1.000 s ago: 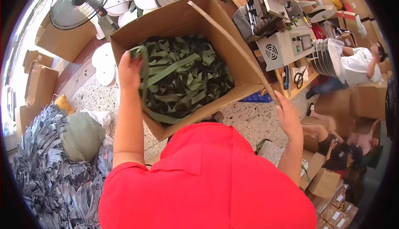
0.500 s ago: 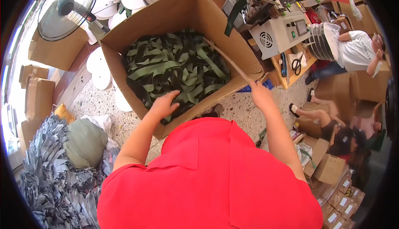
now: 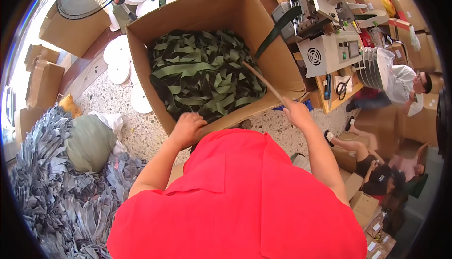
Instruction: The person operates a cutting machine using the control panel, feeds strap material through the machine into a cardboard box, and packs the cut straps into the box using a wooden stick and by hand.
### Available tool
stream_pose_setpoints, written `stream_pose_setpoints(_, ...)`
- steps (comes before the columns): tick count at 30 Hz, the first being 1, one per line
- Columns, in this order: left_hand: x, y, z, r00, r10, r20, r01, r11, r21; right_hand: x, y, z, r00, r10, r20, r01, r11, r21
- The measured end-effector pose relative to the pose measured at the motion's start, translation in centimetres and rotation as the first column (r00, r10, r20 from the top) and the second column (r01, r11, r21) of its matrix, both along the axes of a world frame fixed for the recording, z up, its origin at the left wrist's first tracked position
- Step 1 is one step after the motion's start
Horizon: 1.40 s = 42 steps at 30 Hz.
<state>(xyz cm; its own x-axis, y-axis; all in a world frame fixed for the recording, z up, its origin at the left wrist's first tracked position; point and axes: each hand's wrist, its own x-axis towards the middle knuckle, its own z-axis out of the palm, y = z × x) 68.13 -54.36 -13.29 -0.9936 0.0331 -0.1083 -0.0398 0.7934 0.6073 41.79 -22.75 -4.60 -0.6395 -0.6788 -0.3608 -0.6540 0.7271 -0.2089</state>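
A large open cardboard box (image 3: pixel 188 12) stands in front of me, holding a heap of dark green webbing strips (image 3: pixel 202 73). My right hand (image 3: pixel 297 114) is closed around the near end of a wooden stick (image 3: pixel 264 81), which slants over the box's right rim and touches the strips with its far end. At the near left corner, my left hand (image 3: pixel 188 126) lies on the box's front edge. Its fingers curl inward beside the strips, and the thumb side is partly hidden.
Right of the box stands a machine (image 3: pixel 325 54) with a green strap hanging from it; scissors (image 3: pixel 341 88) lie on the bench. Two fans and several white discs (image 3: pixel 117 54) are behind and left. Grey fabric scraps (image 3: pixel 70 198) pile at lower left. Other people sit on the right.
My left hand has moved from over the strips down to the box's front edge, its fingers now curled. The stick's far end has shifted within the box. My view has turned slightly.
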Motion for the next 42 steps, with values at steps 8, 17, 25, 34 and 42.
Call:
stream_pose_setpoints(8, -2.0, -12.7, -1.3, 0.630, 0.659, -0.412, -0.753, 0.648, -0.116, 2.3, 2.2, 9.1, 0.975, 0.185, 0.127, -0.186, 0.983, -0.006)
stream_pose_setpoints(17, -3.2, -13.2, -4.1, 0.487, 0.857, -0.169, -0.841, 0.512, 0.175, 4.9, 3.7, 16.4, 0.998, 0.049, -0.041, -0.043, 0.990, 0.132)
stream_pose_setpoints(25, -2.3, -13.6, -4.5, 0.492, 0.848, -0.196, -0.821, 0.527, 0.220, 3.9, 3.7, 20.0, 0.971, -0.106, -0.213, 0.131, 0.985, 0.110)
stream_pose_setpoints(34, -2.6, -13.4, -4.0, 0.479, 0.859, -0.178, -0.837, 0.509, 0.202, 4.3, 2.3, 14.8, 0.903, -0.108, -0.416, 0.055, 0.989, -0.137)
stream_pose_setpoints(42, -2.6, -13.4, -4.3, 0.477, 0.863, -0.169, -0.844, 0.503, 0.186, 7.6, 4.9, 10.2, 0.973, -0.163, -0.164, 0.154, 0.986, -0.065)
